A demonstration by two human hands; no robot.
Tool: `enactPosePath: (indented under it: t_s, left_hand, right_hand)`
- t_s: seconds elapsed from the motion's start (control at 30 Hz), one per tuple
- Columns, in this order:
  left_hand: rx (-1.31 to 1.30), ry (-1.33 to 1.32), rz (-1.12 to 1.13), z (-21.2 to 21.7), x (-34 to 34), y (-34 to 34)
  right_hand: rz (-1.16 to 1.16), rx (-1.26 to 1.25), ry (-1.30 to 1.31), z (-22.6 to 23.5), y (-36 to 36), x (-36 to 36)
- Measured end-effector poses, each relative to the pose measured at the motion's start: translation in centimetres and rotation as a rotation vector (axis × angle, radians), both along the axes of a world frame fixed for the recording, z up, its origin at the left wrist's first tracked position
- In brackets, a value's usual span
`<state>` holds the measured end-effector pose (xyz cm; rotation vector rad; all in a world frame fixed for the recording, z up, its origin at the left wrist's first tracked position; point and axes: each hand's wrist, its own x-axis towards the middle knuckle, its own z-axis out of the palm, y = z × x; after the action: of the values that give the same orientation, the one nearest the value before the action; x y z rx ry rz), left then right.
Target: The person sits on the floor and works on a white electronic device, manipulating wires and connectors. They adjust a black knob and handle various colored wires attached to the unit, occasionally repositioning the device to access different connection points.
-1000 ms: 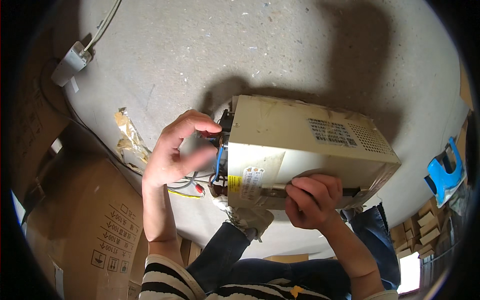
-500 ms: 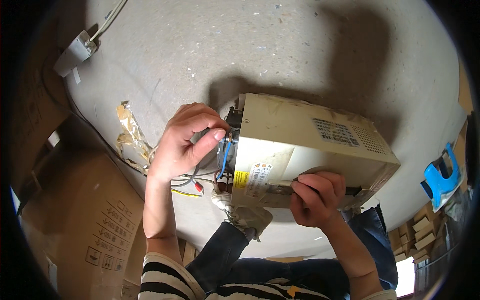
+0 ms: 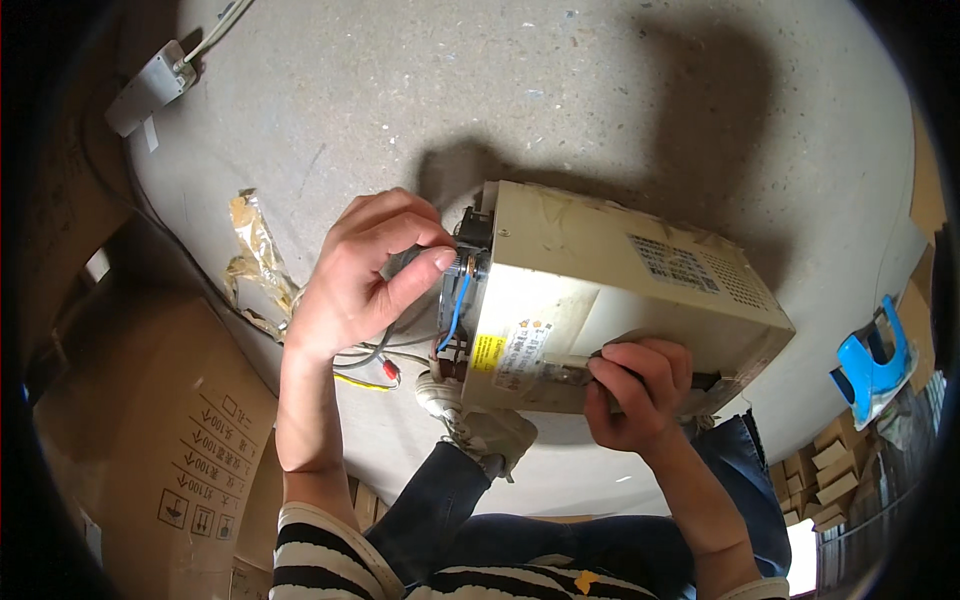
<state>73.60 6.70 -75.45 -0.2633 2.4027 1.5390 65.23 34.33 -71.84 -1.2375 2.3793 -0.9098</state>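
2 hands on beige metal box, left hand pinching wires, right hand gripping edge

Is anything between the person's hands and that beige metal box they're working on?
Nothing visible. The left hand pinches at the wired end of the beige metal box, by the blue wire. The right hand grips the box's near lower edge directly.

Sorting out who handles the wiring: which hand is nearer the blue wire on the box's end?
Left. The left hand pinches right beside the blue wire; the right hand grips the beige box's lower side edge, farther along.
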Motion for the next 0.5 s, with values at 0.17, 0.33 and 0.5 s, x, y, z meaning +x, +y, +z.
enactPosePath:
  t_s: [0.17, 0.33, 0.5]
  left_hand:
    - [0.041, 0.065, 0.075, 0.9, -0.9, 1.1]
    - [-0.075, 0.100, -0.043, 1.5, -1.7, 0.9]
    - [-0.033, 0.024, -0.163, 1.8, -3.0, 0.3]
  right_hand:
    - [-0.003, 0.003, -0.002, 0.0, 0.1, 0.0]
    - [-0.009, -0.004, 0.004, 0.0, 0.1, 0.0]
    - [-0.004, -0.005, 0.008, -0.2, 0.2, 0.0]
